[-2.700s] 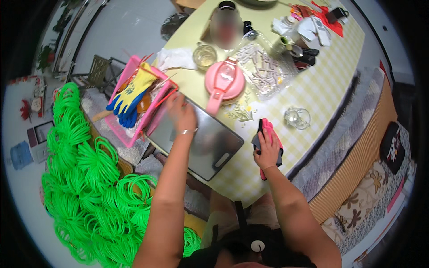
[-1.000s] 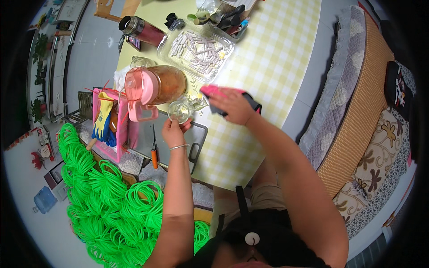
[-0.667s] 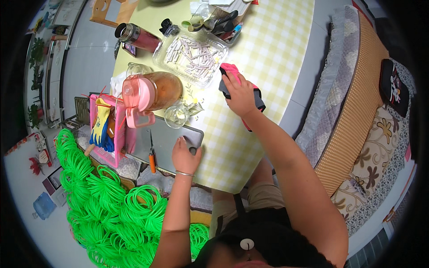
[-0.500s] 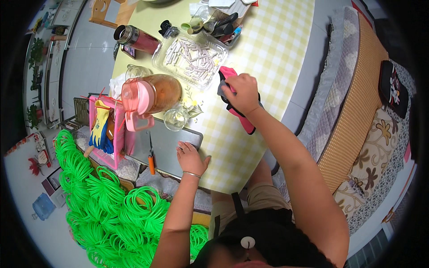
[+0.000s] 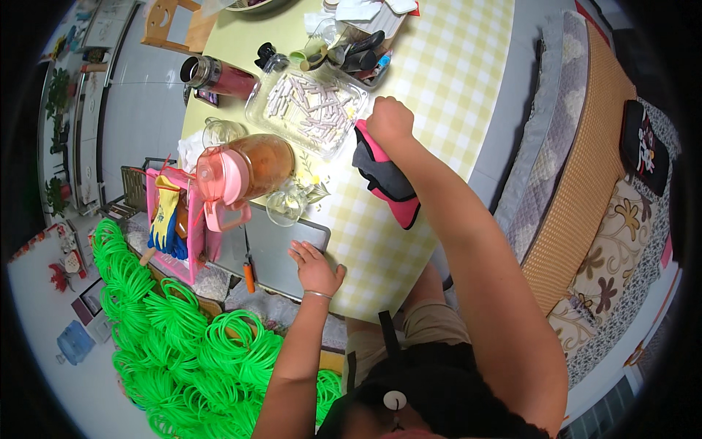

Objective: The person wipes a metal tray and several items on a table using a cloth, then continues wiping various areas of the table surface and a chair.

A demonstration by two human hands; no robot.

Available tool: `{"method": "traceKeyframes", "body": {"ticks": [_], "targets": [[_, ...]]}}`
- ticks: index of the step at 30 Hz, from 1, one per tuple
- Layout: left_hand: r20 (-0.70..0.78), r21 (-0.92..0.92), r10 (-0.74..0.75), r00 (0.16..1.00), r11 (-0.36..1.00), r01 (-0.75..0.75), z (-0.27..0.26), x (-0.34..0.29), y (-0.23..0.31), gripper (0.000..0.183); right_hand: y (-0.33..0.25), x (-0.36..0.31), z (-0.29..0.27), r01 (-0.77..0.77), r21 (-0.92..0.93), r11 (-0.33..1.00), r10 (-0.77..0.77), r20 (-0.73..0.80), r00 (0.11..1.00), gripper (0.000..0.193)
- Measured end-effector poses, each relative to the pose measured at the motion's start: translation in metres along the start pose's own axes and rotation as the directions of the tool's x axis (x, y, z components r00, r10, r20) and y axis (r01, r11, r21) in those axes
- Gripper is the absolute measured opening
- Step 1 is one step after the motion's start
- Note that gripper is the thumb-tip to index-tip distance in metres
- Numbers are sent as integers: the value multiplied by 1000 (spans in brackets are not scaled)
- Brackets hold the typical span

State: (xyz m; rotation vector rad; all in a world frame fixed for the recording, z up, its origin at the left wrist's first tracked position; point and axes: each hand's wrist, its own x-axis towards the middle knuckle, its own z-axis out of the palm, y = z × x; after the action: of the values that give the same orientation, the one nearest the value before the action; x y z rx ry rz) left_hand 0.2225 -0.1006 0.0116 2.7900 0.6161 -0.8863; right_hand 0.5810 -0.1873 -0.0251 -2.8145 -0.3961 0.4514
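One pink-and-gray cloth [image 5: 395, 181] slants toward the frame's lower right, just below the nearer right hand [image 5: 390, 121], curled, hold unclear; the left hand [image 5: 317, 274] lies spread.

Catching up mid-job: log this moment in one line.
left hand: open at grey board; right hand: curled at pink-and-grey fabric, grip unclear; nearby: glass cup, orange-handled tool
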Motion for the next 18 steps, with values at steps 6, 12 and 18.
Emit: {"method": "traceKeyframes", "body": {"ticks": [6, 12, 18], "targets": [[18, -22, -19, 1000, 1000, 19, 0, -1, -1, 111, 35, 2, -9, -22, 49, 999, 24, -48, 999, 16], [32, -2, 3, 999, 1000, -3, -2, 0, 3, 111, 92, 28, -4, -390, 702, 595, 332, 227, 916, 19], [12, -1, 7, 1000, 1000, -7, 1, -2, -2, 112, 78, 50, -36, -212, 871, 443, 335, 59, 940, 16]]}}
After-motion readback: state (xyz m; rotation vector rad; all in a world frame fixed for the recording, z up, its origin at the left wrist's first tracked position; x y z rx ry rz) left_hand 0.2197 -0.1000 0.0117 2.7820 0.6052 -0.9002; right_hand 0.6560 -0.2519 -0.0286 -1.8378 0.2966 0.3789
